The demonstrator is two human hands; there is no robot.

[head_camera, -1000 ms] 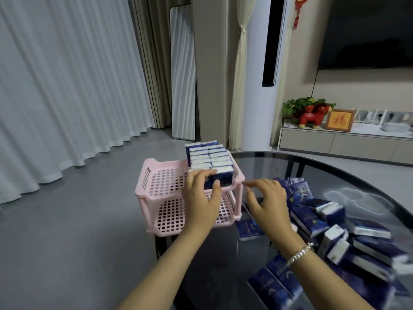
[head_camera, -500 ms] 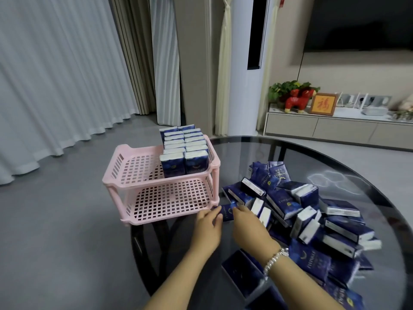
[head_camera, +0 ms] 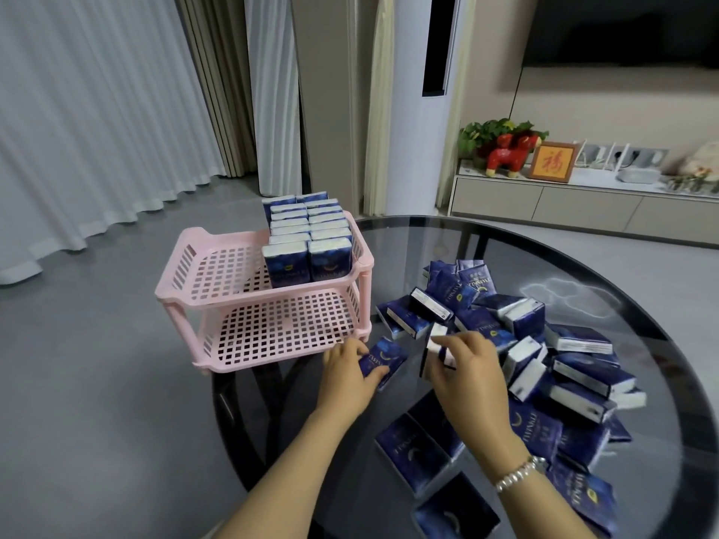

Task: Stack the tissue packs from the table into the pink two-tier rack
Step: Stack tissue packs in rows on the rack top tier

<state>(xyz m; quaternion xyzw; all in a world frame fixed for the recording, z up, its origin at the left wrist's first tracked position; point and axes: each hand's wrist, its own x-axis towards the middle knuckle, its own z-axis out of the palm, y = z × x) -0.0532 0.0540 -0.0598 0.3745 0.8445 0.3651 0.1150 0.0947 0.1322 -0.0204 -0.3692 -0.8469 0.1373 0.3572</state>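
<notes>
The pink two-tier rack (head_camera: 218,289) stands at the left edge of the round glass table (head_camera: 607,274). Two rows of dark blue tissue packs (head_camera: 307,235) stand upright along the right side of its top tier; the bottom tier holds nothing. My left hand (head_camera: 346,375) grips one blue tissue pack (head_camera: 383,357) lying flat just in front of the rack's right leg. My right hand (head_camera: 463,367) pinches another pack (head_camera: 435,350), tipped on its end with its white side showing. A loose heap of packs (head_camera: 544,344) covers the table to the right.
More packs (head_camera: 420,449) lie flat on the glass near my right forearm, which wears a bead bracelet (head_camera: 519,472). Grey floor lies left of the table. A low TV cabinet (head_camera: 583,204) with ornaments stands behind; curtains hang at the left.
Both hands came back from the rack's top tier to the table. The left now holds a flat pack by the rack and the right has lifted a pack on end.
</notes>
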